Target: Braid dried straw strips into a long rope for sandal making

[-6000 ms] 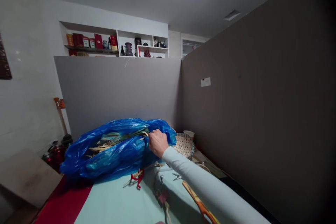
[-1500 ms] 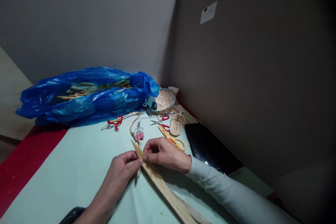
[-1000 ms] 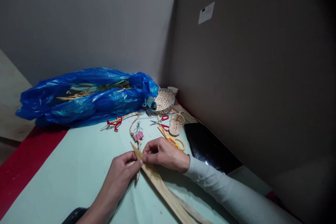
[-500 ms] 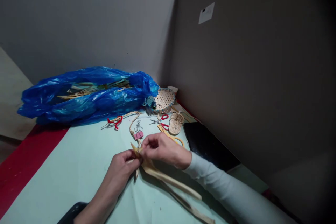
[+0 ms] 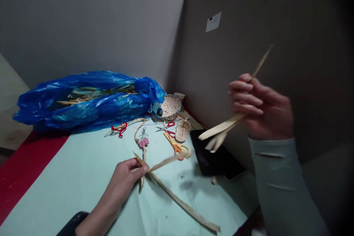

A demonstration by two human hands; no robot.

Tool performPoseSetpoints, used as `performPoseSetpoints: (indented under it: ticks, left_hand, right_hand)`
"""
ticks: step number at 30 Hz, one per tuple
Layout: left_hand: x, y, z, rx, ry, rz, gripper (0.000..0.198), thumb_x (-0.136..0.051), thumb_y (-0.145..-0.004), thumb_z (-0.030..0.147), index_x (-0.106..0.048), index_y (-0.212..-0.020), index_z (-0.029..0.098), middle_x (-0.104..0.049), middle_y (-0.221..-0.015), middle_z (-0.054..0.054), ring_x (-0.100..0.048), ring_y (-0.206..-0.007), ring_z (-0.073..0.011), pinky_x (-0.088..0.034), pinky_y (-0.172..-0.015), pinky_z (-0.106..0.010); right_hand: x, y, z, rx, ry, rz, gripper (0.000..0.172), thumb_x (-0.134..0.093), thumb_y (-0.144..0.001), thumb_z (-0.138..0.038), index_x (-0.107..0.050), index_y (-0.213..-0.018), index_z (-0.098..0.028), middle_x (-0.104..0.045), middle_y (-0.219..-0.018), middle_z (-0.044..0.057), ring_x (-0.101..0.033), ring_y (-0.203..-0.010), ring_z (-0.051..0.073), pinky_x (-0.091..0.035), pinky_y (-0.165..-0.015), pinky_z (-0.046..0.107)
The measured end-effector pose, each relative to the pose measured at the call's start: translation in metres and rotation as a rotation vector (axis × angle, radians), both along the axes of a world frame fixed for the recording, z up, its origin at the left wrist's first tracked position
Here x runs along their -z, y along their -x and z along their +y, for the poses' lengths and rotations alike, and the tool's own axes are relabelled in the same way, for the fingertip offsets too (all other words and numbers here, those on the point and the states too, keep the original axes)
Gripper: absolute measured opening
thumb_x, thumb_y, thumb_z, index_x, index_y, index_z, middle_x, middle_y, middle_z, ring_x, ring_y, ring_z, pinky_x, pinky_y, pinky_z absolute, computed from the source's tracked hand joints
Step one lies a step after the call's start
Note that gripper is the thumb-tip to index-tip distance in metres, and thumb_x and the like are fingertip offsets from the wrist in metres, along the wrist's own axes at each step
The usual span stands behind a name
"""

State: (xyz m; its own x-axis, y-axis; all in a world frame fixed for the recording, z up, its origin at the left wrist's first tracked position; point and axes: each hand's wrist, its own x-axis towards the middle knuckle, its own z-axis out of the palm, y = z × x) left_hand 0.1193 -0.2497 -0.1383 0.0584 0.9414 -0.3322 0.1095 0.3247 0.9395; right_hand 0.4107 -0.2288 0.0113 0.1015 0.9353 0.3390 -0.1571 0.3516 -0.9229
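My left hand rests on the pale green table cover and pinches the end of a long dry leaf strip. One part of the strip trails across the cover toward the front right. My right hand is raised at the right, fingers closed round a narrower split strip pulled up and away. A thin blurred piece still runs from the left hand toward it.
A blue plastic bag with leaf strips lies at the back left. Near it are a woven basket, a small woven shoe, red scissors, orange scissors, a pink binder clip and a black tablet. Grey partitions stand behind and right.
My right hand has swung up and to the right, tearing a narrow strip off the leaf. My left hand has stayed on the leaf's end on the cover.
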Motion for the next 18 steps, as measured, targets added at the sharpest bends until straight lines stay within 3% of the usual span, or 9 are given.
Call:
performPoseSetpoints:
  ticks: [1,3,5,7,10,13,15,18]
  left_hand:
    - [-0.001,0.0,-0.001,-0.001,0.004,-0.01,0.02,-0.07,-0.061,0.031,-0.065,-0.069,0.013,-0.061,-0.062,0.0,-0.047,-0.056,-0.0123,-0.033,-0.052,-0.023]
    - [-0.003,-0.001,-0.002,-0.009,0.004,-0.03,0.023,-0.072,-0.06,0.033,-0.066,-0.069,0.013,-0.061,-0.061,0.0,-0.048,-0.056,-0.0124,-0.034,-0.053,-0.023]
    - [-0.005,-0.001,-0.002,-0.018,0.006,-0.047,0.026,-0.075,-0.059,0.035,-0.067,-0.069,0.012,-0.062,-0.061,0.0,-0.049,-0.056,-0.0124,-0.035,-0.053,-0.023]
    - [-0.006,0.0,-0.002,-0.015,0.025,-0.073,0.027,-0.077,-0.058,0.035,-0.068,-0.069,0.012,-0.061,-0.06,0.0,-0.048,-0.054,-0.0117,-0.034,-0.052,-0.022]
    - [-0.004,0.004,-0.001,0.006,0.043,-0.089,0.031,-0.077,-0.06,0.037,-0.068,-0.075,0.012,-0.053,-0.053,0.005,-0.036,-0.046,-0.0071,-0.023,-0.045,-0.02]
    - [-0.001,0.008,0.001,0.032,0.029,-0.076,0.033,-0.076,-0.063,0.04,-0.068,-0.078,0.011,-0.039,-0.048,0.009,-0.022,-0.043,-0.0047,-0.011,-0.044,-0.021]
    - [0.0,0.009,0.002,0.047,0.019,-0.075,0.033,-0.075,-0.065,0.04,-0.068,-0.078,0.01,-0.039,-0.049,0.009,-0.022,-0.044,-0.0047,-0.011,-0.045,-0.021]
    - [0.003,0.009,0.002,0.06,0.0,-0.082,0.033,-0.076,-0.064,0.041,-0.067,-0.077,0.012,-0.043,-0.051,0.007,-0.024,-0.044,-0.005,-0.012,-0.045,-0.021]
  right_hand:
    - [-0.006,-0.007,0.002,0.026,-0.011,-0.036,0.05,-0.015,-0.096,-0.018,-0.06,-0.075,-0.012,-0.058,-0.082,-0.008,-0.028,-0.043,-0.008,-0.01,-0.039,0.019]
    - [-0.007,-0.016,0.013,0.036,-0.036,-0.06,0.042,-0.023,-0.095,-0.016,-0.058,-0.072,-0.012,-0.056,-0.076,-0.009,-0.029,-0.043,-0.007,-0.01,-0.039,0.018]
    - [0.004,-0.017,0.029,0.036,-0.057,-0.095,0.02,-0.045,-0.089,-0.016,-0.058,-0.074,-0.017,-0.052,-0.067,-0.008,-0.032,-0.043,-0.002,-0.015,-0.037,0.014]
    - [0.025,-0.01,0.047,0.069,-0.043,-0.292,0.006,-0.058,-0.082,-0.018,-0.058,-0.077,-0.019,-0.052,-0.064,-0.006,-0.038,-0.045,0.003,-0.025,-0.039,0.015]
    - [0.056,0.007,0.062,0.216,-0.129,-0.776,0.009,-0.059,-0.081,-0.019,-0.063,-0.088,-0.015,-0.065,-0.083,0.005,-0.058,-0.073,0.015,-0.046,-0.067,0.027]
    - [0.075,0.033,0.053,0.291,-0.244,-1.028,0.02,-0.056,-0.083,-0.019,-0.064,-0.1,-0.013,-0.066,-0.101,0.011,-0.058,-0.092,0.021,-0.042,-0.084,0.034]
    - [0.082,0.056,0.039,0.158,-0.244,-1.034,0.019,-0.051,-0.088,-0.02,-0.064,-0.101,-0.014,-0.067,-0.097,0.01,-0.059,-0.086,0.019,-0.042,-0.079,0.03]
    - [0.097,0.094,0.016,-0.317,-0.142,-1.014,0.018,-0.053,-0.09,-0.028,-0.066,-0.095,-0.016,-0.069,-0.086,0.005,-0.06,-0.076,0.016,-0.041,-0.069,0.024]
